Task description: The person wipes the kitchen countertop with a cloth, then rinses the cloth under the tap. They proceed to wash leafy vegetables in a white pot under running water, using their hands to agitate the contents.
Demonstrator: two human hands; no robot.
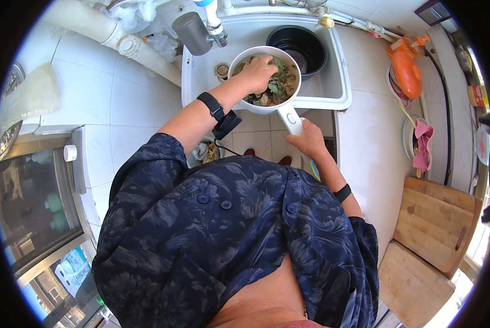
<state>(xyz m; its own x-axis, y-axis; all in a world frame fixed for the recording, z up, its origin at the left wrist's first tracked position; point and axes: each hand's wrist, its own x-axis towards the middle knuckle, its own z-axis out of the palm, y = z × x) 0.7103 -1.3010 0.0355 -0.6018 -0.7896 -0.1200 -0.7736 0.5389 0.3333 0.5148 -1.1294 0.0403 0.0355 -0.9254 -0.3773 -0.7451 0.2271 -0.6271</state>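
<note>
A white pot [265,110] with a long white handle [290,119] is held over the front part of the sink. Brownish water with green leaves [273,87] and darker bits fills much of it. My left hand [258,74] reaches over the left rim into the pot, its fingers among the leaves; the fingertips are partly hidden, so a hold on anything cannot be told. My right hand [308,138] is closed round the handle near its end. Behind the pot, to the right, a black basin [318,51] stands in the white sink [339,69].
A drain strainer [221,70] lies left of the pot, below a grey cylinder [192,33] by the pipes. To the right, a counter [364,135] runs beside wooden cutting boards [435,221], an orange bowl-like item [407,74] and a pink cloth [423,143]. A waste bin [206,151] stands below.
</note>
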